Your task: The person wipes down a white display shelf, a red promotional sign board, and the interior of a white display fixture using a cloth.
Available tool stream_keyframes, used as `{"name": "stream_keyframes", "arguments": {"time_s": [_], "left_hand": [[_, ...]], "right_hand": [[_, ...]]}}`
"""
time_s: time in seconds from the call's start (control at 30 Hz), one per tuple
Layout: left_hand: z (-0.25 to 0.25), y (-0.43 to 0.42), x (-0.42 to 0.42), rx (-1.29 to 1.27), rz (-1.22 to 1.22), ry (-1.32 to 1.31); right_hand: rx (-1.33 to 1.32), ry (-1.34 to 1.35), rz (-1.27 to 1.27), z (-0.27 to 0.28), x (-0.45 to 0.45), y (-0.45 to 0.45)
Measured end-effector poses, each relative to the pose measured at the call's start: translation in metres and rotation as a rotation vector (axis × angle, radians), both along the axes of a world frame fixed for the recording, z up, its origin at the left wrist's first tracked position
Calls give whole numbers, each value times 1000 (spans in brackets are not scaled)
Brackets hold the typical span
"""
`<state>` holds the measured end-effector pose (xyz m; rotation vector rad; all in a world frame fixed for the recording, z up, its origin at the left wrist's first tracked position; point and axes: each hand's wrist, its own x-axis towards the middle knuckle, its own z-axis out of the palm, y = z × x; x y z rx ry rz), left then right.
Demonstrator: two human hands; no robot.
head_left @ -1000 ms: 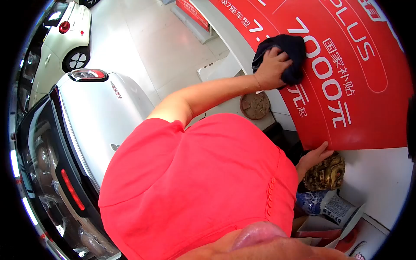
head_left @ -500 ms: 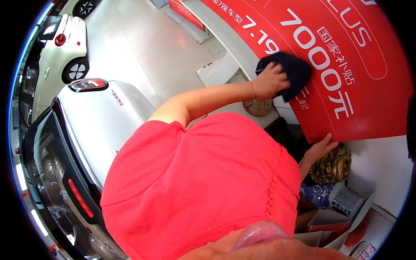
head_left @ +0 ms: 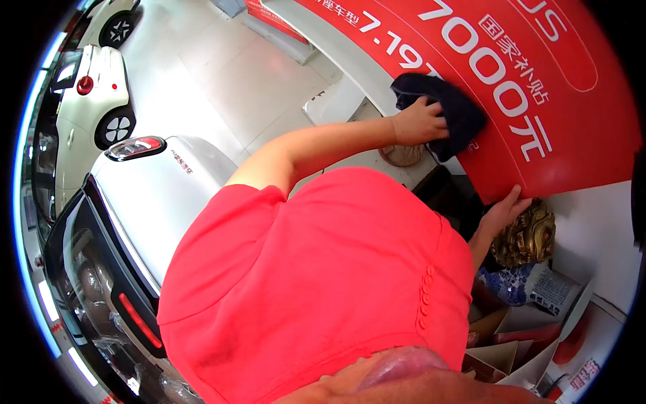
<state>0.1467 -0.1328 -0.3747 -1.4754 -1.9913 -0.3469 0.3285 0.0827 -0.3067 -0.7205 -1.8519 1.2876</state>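
Observation:
My left hand (head_left: 418,124) is closed on a dark navy cloth (head_left: 456,118), its fingers bunching the fabric against a red sign board (head_left: 572,158) with white lettering. The cloth covers part of the printed text near the board's left edge. Lower down, my right hand (head_left: 503,212) rests at the bottom edge of the board, fingers stretched out and one lying on the red surface. Just beside that hand is a gold ornament (head_left: 531,236). Below the ornament lies a blue-and-white patterned object (head_left: 508,284).
Opened cardboard boxes (head_left: 528,326) sit at the lower right. A silver car (head_left: 161,172) stands close on the left, with a cream car (head_left: 94,101) behind it. A white ledge (head_left: 336,54) runs along the board's left side, above the tiled floor (head_left: 222,74).
The board has shifted up in view as the camera moved slightly. My left hand and the cloth sit a little lower against the lettering. The right hand remains at the board's edge.

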Motion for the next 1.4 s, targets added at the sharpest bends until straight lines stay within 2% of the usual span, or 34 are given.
{"name": "stream_keyframes", "arguments": {"time_s": [0.1,0.17,0.23,0.3,0.37,0.4,0.47,0.57,0.6,0.73,0.77,0.87,0.93,1.03,1.1,1.17,1.27,1.3,1.37,1.4], "left_hand": [[-16,-6,11,-69,-120,-30],[-18,-4,16,-4,-231,17],[-10,-3,24,-49,-285,-28],[9,2,27,-95,-328,-63],[45,13,31,-72,-155,-106],[59,20,29,-75,-156,-109],[79,36,22,236,-118,-120],[68,51,17,156,-106,-119],[54,51,19,25,-98,-56],[2,32,42,-142,-213,-6],[-17,27,45,-200,-256,-56],[-23,19,52,-280,-286,-169],[-11,17,58,-305,-278,-223],[21,23,67,-181,-357,-249],[40,30,71,-52,-435,-153],[58,40,70,-32,-430,-121],[75,53,65,84,-225,-92],[72,58,64,83,-229,-93],[60,67,58,152,-151,-222],[57,63,58,-9,-184,-182]], "right_hand": [[-4,-6,-23,-1,1,0],[-6,14,15,1,0,-1],[18,37,-10,-2,2,1],[34,49,-12,-2,-1,1],[69,4,-56,1,0,-2],[56,15,-38,1,0,-2],[43,29,-20,0,0,0],[41,-5,14,-1,1,3],[48,-19,3,-1,1,3],[17,-2,-10,3,-1,-3],[16,1,-14,2,-2,-3],[2,-7,-14,1,0,-3],[6,40,-3,8,-2,-9],[15,47,-23,3,-1,-2],[52,57,-8,1,0,2],[13,99,31,3,0,0],[-79,103,67,7,3,-1],[-79,102,63,3,4,1],[-308,149,-64,-8,8,8],[-309,146,-78,-9,9,9]]}}
